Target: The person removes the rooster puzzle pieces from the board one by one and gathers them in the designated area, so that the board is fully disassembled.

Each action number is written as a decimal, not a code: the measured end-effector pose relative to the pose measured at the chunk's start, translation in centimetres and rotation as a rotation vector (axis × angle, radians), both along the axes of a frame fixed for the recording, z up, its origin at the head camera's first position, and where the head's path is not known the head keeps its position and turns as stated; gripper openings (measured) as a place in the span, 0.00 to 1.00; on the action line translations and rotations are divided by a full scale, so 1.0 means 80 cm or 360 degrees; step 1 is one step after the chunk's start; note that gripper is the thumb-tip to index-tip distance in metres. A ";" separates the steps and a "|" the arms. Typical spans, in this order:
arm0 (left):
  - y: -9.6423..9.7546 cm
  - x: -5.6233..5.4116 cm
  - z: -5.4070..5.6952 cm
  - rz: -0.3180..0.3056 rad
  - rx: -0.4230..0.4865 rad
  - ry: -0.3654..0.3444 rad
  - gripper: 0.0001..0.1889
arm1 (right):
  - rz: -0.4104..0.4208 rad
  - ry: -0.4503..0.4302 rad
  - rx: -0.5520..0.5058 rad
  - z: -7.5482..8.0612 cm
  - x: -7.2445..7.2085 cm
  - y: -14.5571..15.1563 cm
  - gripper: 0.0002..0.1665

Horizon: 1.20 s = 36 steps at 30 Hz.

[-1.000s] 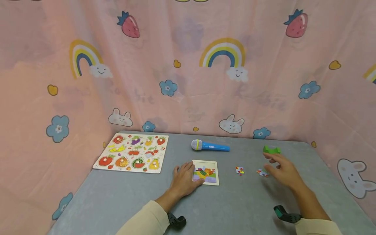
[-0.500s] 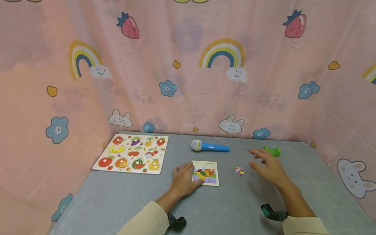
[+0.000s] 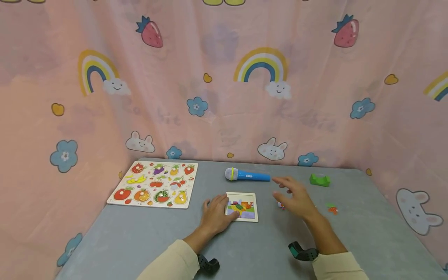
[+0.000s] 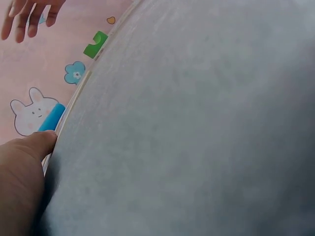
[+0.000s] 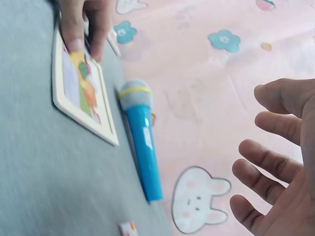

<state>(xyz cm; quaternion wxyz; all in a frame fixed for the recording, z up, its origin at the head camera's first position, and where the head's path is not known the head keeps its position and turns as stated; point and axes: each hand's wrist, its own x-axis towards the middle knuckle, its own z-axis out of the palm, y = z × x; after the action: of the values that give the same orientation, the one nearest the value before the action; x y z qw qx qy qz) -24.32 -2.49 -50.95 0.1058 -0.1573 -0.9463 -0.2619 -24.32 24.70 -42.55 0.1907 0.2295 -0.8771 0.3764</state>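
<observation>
My left hand (image 3: 214, 214) rests along the left side of a small framed picture puzzle (image 3: 242, 196), its thumb laid over the lower part of the picture. In the right wrist view that thumb presses on the picture while a finger reaches the frame's far edge. To the right, my right hand (image 3: 295, 197) hovers over the table, fingers spread and slightly bent around nothing. It partly covers a small jigsaw piece (image 3: 281, 205), whose edge also shows in the right wrist view. Right of the right forearm lies an orange-and-green piece (image 3: 333, 210).
A toy microphone (image 3: 252, 176) with a blue handle lies behind the puzzle. Back right sits a green block (image 3: 320, 180) with a notched top. The fruit knob board (image 3: 189, 186) lies at the left. A pink patterned curtain (image 3: 224, 116) stands behind the grey table (image 3: 252, 249).
My right hand has moved left from beside the green block toward the puzzle, uncovering the orange-and-green piece and overlapping the nearer jigsaw piece. The left hand stays on the puzzle.
</observation>
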 end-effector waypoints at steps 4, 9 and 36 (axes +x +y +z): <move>-0.002 0.001 -0.002 0.0003 0.0019 -0.0002 0.35 | 0.0022 -0.0030 -0.0011 -0.007 -0.005 -0.021 0.23; -0.005 0.001 -0.001 0.0012 0.0012 0.0003 0.35 | 0.0077 -0.0128 -0.0025 -0.016 -0.012 -0.052 0.23; -0.003 0.002 0.001 -0.0026 -0.0123 0.0124 0.35 | 0.0262 -0.0408 0.0274 -0.060 -0.043 -0.124 0.20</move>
<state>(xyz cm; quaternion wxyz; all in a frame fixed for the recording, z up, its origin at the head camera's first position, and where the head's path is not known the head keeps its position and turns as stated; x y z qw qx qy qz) -24.18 -2.73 -50.84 0.1341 -0.1789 -0.9496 -0.2197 -27.73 14.81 -47.37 0.0255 0.2662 -0.9014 0.3405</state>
